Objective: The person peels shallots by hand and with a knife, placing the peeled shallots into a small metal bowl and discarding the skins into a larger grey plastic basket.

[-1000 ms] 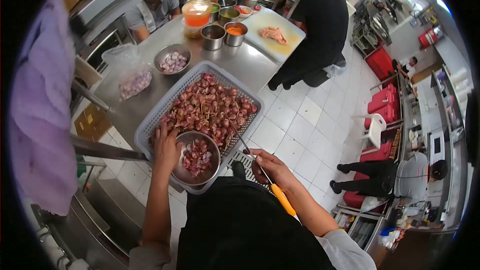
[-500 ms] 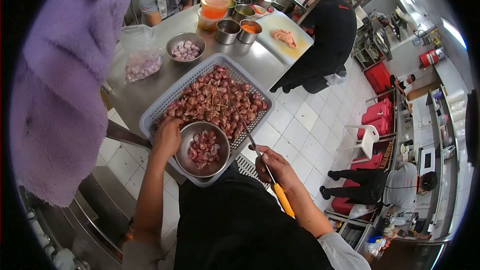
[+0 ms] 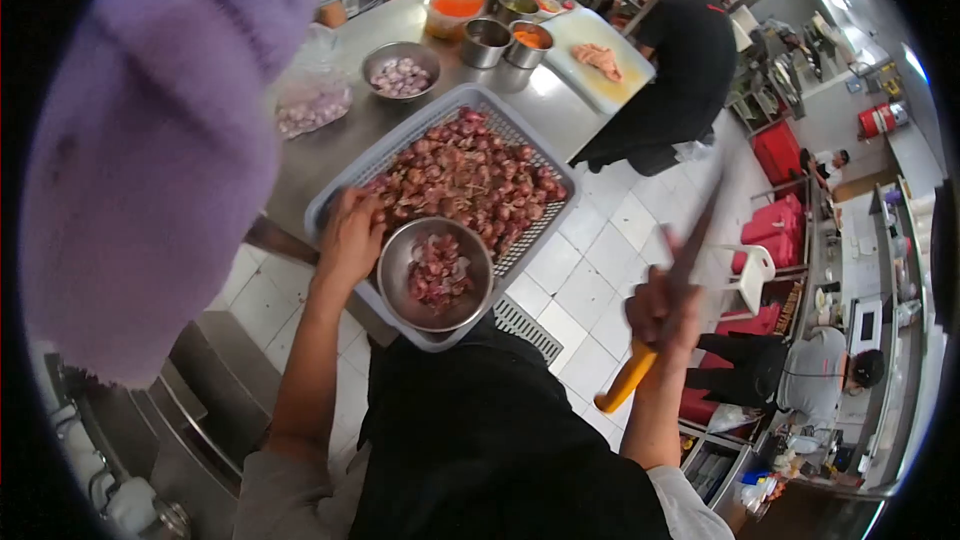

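My left hand (image 3: 352, 235) reaches over the left rim of a grey plastic basket (image 3: 540, 232). Its fingers are curled together at the heap of red shallots (image 3: 465, 175); what they grip, if anything, is hidden. A metal bowl (image 3: 397, 275) rests at the near corner of the basket, right beside this hand, with trimmed red shallot pieces (image 3: 440, 270) in it. Off to the right, clear of the basket, my right hand (image 3: 664, 315) is closed around a knife (image 3: 630, 378) with a yellow handle. The blade points up and away, blurred by motion.
On the steel table (image 3: 335, 155) are a bowl of peeled shallots (image 3: 402, 75), a plastic bag (image 3: 315, 110), small metal pots (image 3: 486, 43) and a cutting board (image 3: 625, 90) with raw meat (image 3: 598, 60). A purple cloth (image 3: 150, 160) hangs at left. A co-worker (image 3: 690, 40) stands beyond the board.
My right hand has lifted the knife off the shallots and swung it up to the right. My left hand has shifted slightly at the basket's left side. The whole view has shifted somewhat.
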### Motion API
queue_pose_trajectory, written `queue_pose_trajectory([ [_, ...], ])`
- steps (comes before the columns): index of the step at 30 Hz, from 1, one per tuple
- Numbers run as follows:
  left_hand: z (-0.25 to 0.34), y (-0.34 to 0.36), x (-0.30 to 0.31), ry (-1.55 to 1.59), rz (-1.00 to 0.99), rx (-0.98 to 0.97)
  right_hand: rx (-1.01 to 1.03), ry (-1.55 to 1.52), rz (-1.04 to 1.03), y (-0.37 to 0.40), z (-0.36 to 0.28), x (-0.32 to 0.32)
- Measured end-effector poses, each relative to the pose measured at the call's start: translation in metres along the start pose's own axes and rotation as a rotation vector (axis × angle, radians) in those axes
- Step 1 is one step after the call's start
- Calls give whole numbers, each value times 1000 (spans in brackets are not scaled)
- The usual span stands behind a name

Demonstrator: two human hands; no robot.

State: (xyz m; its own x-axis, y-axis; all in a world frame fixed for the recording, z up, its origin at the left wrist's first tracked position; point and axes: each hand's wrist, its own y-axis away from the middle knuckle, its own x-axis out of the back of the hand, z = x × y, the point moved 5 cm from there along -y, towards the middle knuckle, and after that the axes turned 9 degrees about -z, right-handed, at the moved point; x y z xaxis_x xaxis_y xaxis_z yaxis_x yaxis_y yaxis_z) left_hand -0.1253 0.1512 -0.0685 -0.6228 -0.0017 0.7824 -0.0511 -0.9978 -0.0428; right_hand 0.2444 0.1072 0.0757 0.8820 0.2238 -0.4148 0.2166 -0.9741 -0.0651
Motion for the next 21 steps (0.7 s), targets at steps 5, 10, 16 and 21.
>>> queue_pose_trajectory([
  [5,13,7,11,346,128,-48,-488,93,-73,18,96,0],
  [10,8,6,12,326,151,22,-503,154,-102,21,100,-2],
  [16,-8,-9,-3,1062,-25,78,-482,95,-89,14,93,-2],
  [21,18,-4,-3,1536,-26,2,-363,149,-189,8,83,-11],
])
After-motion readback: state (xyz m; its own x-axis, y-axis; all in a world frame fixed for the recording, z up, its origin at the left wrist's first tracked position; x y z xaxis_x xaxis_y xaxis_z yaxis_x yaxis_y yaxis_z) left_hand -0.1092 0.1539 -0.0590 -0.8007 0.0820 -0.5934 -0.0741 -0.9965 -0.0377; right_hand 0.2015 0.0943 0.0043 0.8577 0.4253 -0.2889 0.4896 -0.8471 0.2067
